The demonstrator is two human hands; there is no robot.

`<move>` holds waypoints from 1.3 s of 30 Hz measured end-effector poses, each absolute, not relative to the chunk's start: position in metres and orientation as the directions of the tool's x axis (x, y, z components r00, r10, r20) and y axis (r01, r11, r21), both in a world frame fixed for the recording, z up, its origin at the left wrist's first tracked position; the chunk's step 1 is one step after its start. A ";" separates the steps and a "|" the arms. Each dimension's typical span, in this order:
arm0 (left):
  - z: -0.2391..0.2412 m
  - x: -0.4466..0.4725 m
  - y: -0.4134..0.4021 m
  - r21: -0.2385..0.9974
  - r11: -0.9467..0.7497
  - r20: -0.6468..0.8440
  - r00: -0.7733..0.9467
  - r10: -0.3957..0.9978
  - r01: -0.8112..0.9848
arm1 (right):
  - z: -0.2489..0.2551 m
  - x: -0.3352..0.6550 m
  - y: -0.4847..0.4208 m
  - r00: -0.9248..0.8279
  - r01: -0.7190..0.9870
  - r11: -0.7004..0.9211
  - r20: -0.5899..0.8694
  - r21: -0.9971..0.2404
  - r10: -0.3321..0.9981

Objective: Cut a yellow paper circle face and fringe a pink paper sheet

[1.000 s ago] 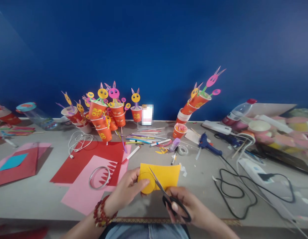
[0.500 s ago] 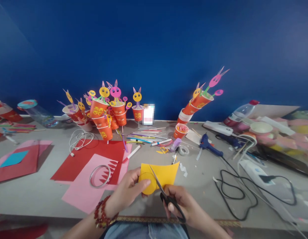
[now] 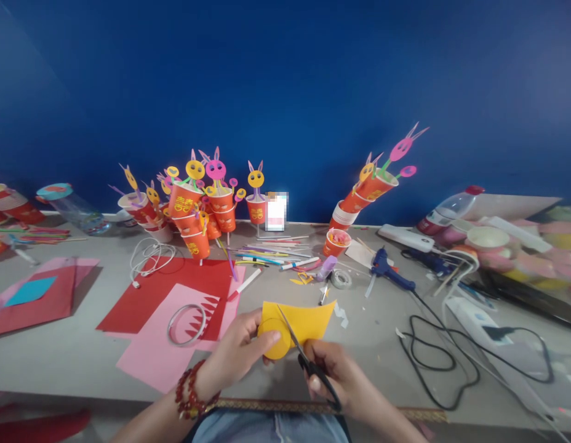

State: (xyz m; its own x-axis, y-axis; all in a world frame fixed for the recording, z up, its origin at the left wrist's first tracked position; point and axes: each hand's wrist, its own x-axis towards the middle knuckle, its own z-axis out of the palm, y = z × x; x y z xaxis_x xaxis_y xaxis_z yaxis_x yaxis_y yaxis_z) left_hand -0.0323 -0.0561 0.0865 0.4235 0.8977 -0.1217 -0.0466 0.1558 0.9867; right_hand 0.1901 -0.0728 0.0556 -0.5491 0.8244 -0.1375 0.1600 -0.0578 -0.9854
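Note:
A sheet of yellow paper [image 3: 308, 320] is pinched in my left hand [image 3: 242, 344], the thumb lying over a circle outlined on it. My right hand [image 3: 334, 372] grips black-handled scissors [image 3: 317, 372] by their loops. Their blades point up and left across the yellow paper, along the right side of the circle. Both hands are above the near edge of the table. Left of them, a silver ring [image 3: 186, 325] rests on a pink sheet [image 3: 149, 351] with a zigzag-cut edge, which overlaps a red sheet [image 3: 128, 301].
Red cups with paper rabbit figures [image 3: 184, 203] stand along the wall. Pens and pipe cleaners [image 3: 271, 255] lie mid-table, near a tape roll [image 3: 341, 279]. On the right are a blue glue gun [image 3: 387, 267], black cable [image 3: 428, 363] and power strip [image 3: 479, 326].
The scissors' handles have drawn slightly closer together. The yellow paper's right side has shifted a little to the right; both hands keep their holds.

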 end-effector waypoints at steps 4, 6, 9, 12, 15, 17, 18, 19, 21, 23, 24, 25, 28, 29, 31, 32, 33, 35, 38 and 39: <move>0.089 -0.032 -0.056 0.988 0.155 -0.131 0.426 0.895 -0.022 | 0.056 0.190 -0.073 -0.552 0.160 -0.027 -0.112 -0.987 0.826; 0.090 -0.032 -0.055 0.987 0.159 -0.137 0.423 0.896 -0.018 | 0.057 0.189 -0.073 -0.558 0.147 -0.038 -0.115 -0.988 0.822; 0.089 -0.032 -0.055 0.985 0.173 -0.147 0.409 0.900 -0.026 | 0.056 0.187 -0.073 -0.562 0.131 -0.049 -0.115 -0.990 0.819; 0.088 -0.033 -0.055 0.985 0.172 -0.146 0.407 0.902 -0.028 | 0.055 0.186 -0.072 -0.559 0.125 -0.029 -0.095 -0.992 0.824; 0.089 -0.034 -0.055 0.984 0.176 -0.149 0.416 0.897 -0.028 | 0.055 0.187 -0.072 -0.569 0.122 -0.019 -0.085 -0.992 0.818; 0.089 -0.034 -0.054 0.984 0.176 -0.148 0.420 0.895 -0.029 | 0.055 0.187 -0.071 -0.577 0.115 -0.013 -0.077 -0.993 0.813; 0.090 -0.034 -0.054 0.984 0.173 -0.145 0.424 0.894 -0.029 | 0.055 0.187 -0.070 -0.580 0.111 -0.010 -0.073 -0.994 0.811; 0.090 -0.035 -0.053 0.985 0.170 -0.142 0.428 0.892 -0.027 | 0.055 0.187 -0.070 -0.582 0.109 -0.007 -0.070 -0.994 0.810; 0.090 -0.035 -0.053 0.986 0.164 -0.139 0.437 0.889 -0.020 | 0.055 0.187 -0.069 -0.583 0.112 -0.004 -0.069 -0.994 0.810; 0.090 -0.036 -0.052 0.987 0.163 -0.142 0.446 0.884 -0.009 | 0.055 0.187 -0.069 -0.580 0.117 -0.003 -0.071 -0.993 0.812; 0.091 -0.036 -0.051 0.986 0.164 -0.145 0.449 0.882 -0.004 | 0.056 0.187 -0.069 -0.579 0.118 -0.003 -0.071 -0.993 0.812; 0.091 -0.037 -0.051 0.986 0.166 -0.147 0.453 0.879 -0.001 | 0.056 0.187 -0.069 -0.578 0.119 -0.004 -0.073 -0.993 0.813; 0.093 -0.037 -0.049 0.987 0.164 -0.143 0.469 0.871 -0.002 | 0.057 0.187 -0.069 -0.573 0.125 -0.015 -0.084 -0.992 0.815; 0.093 -0.038 -0.049 0.987 0.160 -0.139 0.476 0.868 -0.003 | 0.057 0.187 -0.069 -0.574 0.127 -0.020 -0.090 -0.992 0.814; 0.094 -0.038 -0.048 0.989 0.150 -0.128 0.488 0.863 -0.005 | 0.057 0.188 -0.069 -0.573 0.122 -0.029 -0.095 -0.992 0.814; 0.095 -0.038 -0.048 0.989 0.146 -0.124 0.493 0.861 -0.006 | 0.057 0.188 -0.069 -0.574 0.117 -0.030 -0.092 -0.993 0.813; 0.095 -0.039 -0.047 0.990 0.144 -0.120 0.496 0.860 -0.010 | 0.057 0.188 -0.070 -0.574 0.112 -0.028 -0.088 -0.993 0.814; 0.095 -0.039 -0.047 0.990 0.142 -0.118 0.499 0.858 -0.010 | 0.058 0.188 -0.070 -0.575 0.104 -0.019 -0.076 -0.994 0.815; 0.095 -0.041 -0.047 0.990 0.143 -0.127 0.501 0.856 0.008 | 0.057 0.188 -0.071 -0.576 0.104 -0.011 -0.069 -0.995 0.815; 0.095 -0.042 -0.047 0.990 0.143 -0.132 0.502 0.855 0.016 | 0.057 0.188 -0.071 -0.576 0.102 -0.012 -0.069 -0.995 0.814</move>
State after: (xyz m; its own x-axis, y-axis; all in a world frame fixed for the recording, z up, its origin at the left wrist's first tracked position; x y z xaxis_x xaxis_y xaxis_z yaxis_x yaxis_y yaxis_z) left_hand -0.0417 -0.0466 0.0947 0.5020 0.8547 -0.1323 0.0165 0.1435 0.9895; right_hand 0.1878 -0.0708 0.0568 -0.5762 0.8144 -0.0689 0.1018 -0.0121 -0.9947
